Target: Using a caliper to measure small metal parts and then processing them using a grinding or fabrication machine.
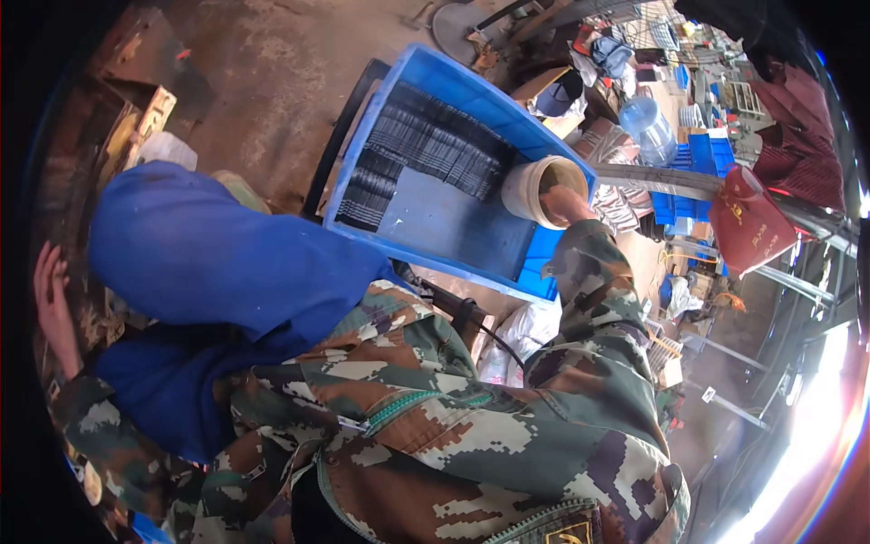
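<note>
Bucket (520, 194), off-white, sat inside the blue crate (480, 95), against its right end and nearer the far right corner, beside rows of thin black pieces (444, 136). Its wall was judged stiff and smooth, its weight uncertain; the rim offered the surest hold. The right hand (566, 207) reached into its mouth, fingers hidden, grip indeterminable; the left hand (60, 313), fingers extended, held nothing visible.

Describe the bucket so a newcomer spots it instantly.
Find the large blue crate at upper centre. Inside, at its right end, is the off-white bucket, right hand at its mouth. It is round and pale; the neighbouring parts are thin, black, packed in rows.
</note>
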`<state>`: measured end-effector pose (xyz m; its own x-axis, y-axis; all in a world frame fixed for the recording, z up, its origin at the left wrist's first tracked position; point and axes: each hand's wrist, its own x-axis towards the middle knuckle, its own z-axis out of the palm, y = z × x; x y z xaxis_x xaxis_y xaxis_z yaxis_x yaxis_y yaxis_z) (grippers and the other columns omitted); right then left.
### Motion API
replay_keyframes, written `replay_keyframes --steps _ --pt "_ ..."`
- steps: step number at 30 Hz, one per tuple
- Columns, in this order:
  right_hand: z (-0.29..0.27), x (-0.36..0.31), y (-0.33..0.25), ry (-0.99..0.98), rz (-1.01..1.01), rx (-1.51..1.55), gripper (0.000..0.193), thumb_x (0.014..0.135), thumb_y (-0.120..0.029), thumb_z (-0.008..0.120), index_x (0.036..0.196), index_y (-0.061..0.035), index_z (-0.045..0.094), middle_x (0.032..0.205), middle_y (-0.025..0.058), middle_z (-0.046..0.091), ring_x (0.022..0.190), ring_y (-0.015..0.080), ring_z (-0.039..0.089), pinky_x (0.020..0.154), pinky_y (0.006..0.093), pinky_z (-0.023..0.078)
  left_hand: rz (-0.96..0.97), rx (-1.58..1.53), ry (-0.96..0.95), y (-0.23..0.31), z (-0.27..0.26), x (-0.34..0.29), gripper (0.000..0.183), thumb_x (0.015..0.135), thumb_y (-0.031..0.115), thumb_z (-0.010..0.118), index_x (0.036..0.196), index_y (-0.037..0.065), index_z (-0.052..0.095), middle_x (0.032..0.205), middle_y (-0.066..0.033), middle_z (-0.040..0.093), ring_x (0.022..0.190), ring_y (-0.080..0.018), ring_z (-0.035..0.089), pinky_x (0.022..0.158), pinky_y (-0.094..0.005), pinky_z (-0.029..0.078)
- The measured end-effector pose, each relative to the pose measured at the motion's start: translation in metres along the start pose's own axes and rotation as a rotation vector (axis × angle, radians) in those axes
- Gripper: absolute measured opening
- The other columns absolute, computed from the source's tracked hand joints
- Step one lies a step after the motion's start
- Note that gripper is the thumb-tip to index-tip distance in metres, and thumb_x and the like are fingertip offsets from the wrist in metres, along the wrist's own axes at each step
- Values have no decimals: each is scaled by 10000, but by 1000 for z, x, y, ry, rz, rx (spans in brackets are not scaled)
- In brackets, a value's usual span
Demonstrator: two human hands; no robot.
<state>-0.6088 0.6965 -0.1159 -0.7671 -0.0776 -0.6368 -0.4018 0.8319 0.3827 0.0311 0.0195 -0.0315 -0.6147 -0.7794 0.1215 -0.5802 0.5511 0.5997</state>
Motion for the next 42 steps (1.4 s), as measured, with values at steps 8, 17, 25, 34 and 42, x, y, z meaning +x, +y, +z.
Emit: replay_keyframes --steps 8,17,25,34,42 --pt "-11 -62 36 138 -92 207 373 933 -406 529 1005 -87 708 968 225 682 979 423 639 848 519 481 44 -4 -32 -26 6 -12 314 1026 72 409 1285 53 585 1429 -14 488 1073 -102 576 907 -236 445" --pt "6 -135 -65 326 -150 1473 364 1006 -414 485 856 -89 550 601 -19 433 469 88 396 425 249 303 -19 -22 0 -14 5 -20 298 1023 76 425 1264 46 597 1402 -4 515 1036 -90 578 899 -229 442" --pt "44 -96 -202 -169 -204 1578 364 1004 -390 519 961 -30 549 661 20 476 483 128 415 426 277 356 2 -15 -22 -20 6 -23 298 1023 76 424 1264 53 597 1405 1 514 1019 -84 582 888 -220 442" --pt "74 -85 -245 -397 -280 1692 410 1020 -427 468 1015 -21 521 773 97 607 612 215 607 578 357 521 -50 -52 -48 -24 4 -28 291 1024 82 428 1257 60 600 1404 0 516 987 -80 582 872 -212 439" --pt "56 -83 -246 -682 -292 1443 449 1036 -443 409 1087 -14 532 954 163 672 792 242 668 684 356 560 -67 -102 -133 -35 -6 -21 291 1024 93 433 1259 70 603 1405 3 515 988 -79 583 871 -212 437"
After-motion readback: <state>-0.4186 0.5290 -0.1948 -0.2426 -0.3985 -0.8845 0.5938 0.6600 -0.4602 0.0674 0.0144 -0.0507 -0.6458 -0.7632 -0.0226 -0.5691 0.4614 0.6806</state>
